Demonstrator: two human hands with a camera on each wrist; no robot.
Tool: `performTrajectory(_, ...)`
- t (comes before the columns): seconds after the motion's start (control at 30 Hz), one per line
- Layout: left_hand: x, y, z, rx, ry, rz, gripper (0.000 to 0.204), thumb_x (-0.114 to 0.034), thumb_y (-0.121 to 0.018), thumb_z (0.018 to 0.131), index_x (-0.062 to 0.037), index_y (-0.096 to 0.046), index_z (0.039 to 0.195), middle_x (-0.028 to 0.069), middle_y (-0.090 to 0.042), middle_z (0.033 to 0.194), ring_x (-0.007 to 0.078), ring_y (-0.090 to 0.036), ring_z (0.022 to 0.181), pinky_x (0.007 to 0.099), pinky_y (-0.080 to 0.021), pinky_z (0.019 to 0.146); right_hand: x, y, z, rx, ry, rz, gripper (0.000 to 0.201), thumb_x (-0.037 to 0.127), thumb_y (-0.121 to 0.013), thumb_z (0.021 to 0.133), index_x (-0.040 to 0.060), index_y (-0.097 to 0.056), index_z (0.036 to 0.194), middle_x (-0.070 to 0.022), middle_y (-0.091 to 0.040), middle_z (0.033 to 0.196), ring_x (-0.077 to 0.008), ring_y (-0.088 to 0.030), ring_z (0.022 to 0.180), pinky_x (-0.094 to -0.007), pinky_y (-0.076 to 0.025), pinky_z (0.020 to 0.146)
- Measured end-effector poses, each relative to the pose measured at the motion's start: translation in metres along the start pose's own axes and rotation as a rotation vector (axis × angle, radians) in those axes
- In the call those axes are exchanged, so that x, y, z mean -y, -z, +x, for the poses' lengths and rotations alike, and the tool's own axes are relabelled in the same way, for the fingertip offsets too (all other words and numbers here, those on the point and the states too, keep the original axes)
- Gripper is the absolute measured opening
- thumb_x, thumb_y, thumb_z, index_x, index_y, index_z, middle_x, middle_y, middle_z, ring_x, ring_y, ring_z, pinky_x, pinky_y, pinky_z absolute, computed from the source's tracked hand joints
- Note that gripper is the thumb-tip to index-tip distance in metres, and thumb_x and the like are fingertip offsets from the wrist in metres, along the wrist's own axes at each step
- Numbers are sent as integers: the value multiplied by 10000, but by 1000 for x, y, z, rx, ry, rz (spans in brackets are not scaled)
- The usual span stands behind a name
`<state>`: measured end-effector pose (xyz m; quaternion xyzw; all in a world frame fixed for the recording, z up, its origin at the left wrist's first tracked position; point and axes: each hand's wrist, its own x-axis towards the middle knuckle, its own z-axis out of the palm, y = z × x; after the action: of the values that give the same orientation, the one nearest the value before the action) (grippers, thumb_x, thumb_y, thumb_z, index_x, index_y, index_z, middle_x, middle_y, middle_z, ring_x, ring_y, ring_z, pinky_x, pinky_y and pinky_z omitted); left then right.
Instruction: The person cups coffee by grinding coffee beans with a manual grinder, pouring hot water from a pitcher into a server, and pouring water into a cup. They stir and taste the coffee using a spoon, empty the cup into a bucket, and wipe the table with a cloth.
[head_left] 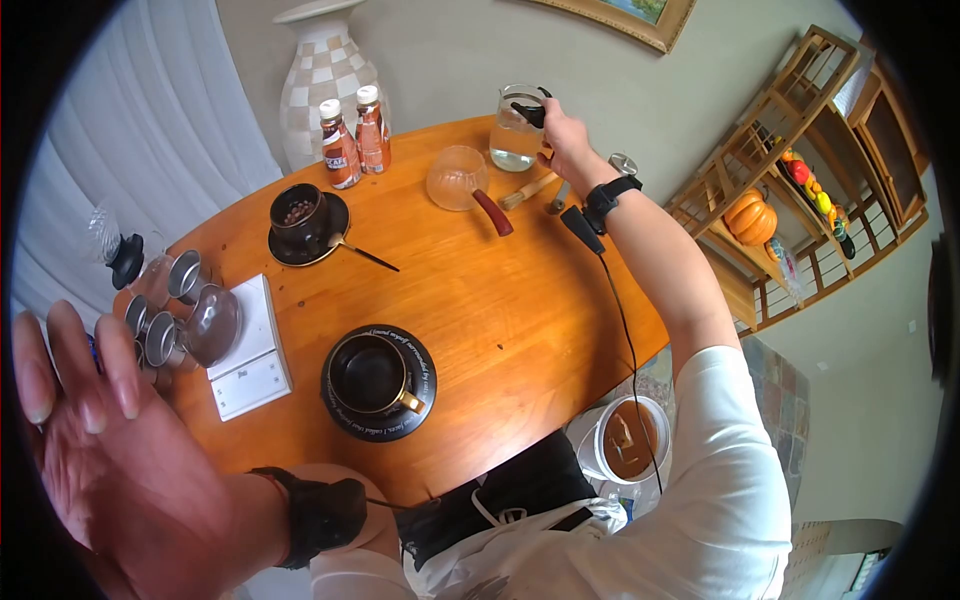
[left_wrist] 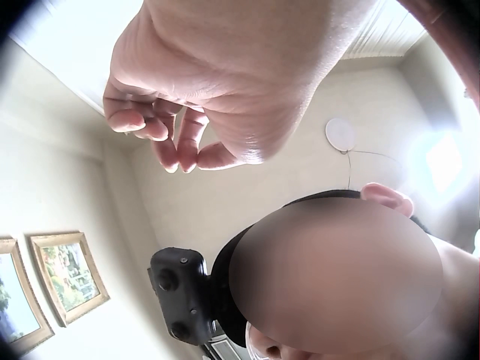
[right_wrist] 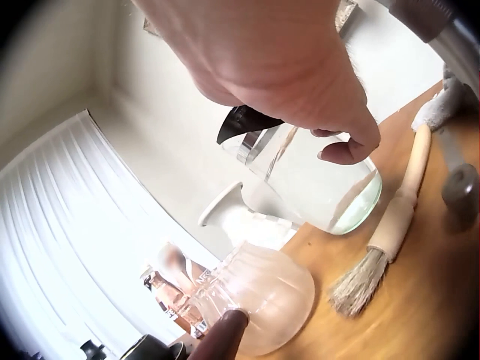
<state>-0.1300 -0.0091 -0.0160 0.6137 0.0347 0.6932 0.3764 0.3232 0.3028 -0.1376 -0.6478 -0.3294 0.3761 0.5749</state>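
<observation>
At the back of the wooden table (head_left: pixel 470 300), my right hand (head_left: pixel 572 150) grips the black handle of a glass jug (head_left: pixel 513 145) partly filled with clear liquid. In the right wrist view the jug (right_wrist: pixel 322 184) looks tilted, its base close to the table, and the hand covers most of the handle. Beside it stands a clear glass pot (head_left: pixel 455 180) with a reddish-brown side handle. A wooden-handled brush (right_wrist: pixel 394 225) lies near the jug. My left hand (head_left: pixel 130 450) is raised near the camera, palm up, fingers loosely bent, holding nothing.
A black cup (head_left: pixel 368 372) sits on a saucer in front; another cup (head_left: pixel 297 235) holds dark beans beside a spoon (head_left: pixel 365 253). At the left are a white scale (head_left: pixel 250 350) and several metal cups. Two bottles (head_left: pixel 340 150) stand behind. A cable (head_left: pixel 625 330) crosses the right edge.
</observation>
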Motion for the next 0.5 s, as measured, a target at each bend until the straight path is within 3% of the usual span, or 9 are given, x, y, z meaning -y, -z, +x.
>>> performTrajectory(0.07,3,1,4,51,-1,79,589,-314,-598,848,76,-559,1288,271,-486,1289,327,-419,1192,464,-304,961,-7,1,4,12,-15,-8,475,479,-568,930,10,-581,1008,-83,-528,926,-228,-515,880,-423,-467,605)
performTrajectory(0.1,5,0,5,51,0,79,589,-314,-598,848,76,-559,1288,271,-486,1289,327,-419,1192,464,-304,961,-8,1,5,28,-28,-15,484,479,-559,939,5,-572,1037,-83,-522,924,-229,-514,879,-430,-476,608)
performTrajectory(0.17,7,-6,6,-13,-43,138,523,-280,-597,843,54,-589,1246,208,-485,1182,263,-394,1058,404,-297,846,-11,1,6,26,-33,10,486,480,-551,947,5,-568,1049,-86,-520,953,-228,-514,877,-433,-483,609)
performTrajectory(0.4,7,-6,8,-73,4,278,283,-175,-593,855,12,-700,1038,166,-518,1068,243,-401,1022,380,-302,818,-5,2,4,62,-74,1,476,484,-530,970,23,-571,1079,-93,-497,1066,-225,-506,896,-427,-501,626)
performTrajectory(0.5,9,-14,10,-154,-19,287,234,-166,-601,860,0,-726,967,150,-524,1024,240,-405,1017,377,-304,807,-1,4,-1,84,-77,-7,465,484,-527,973,43,-584,1109,-78,-494,1000,-225,-496,876,-430,-507,636)
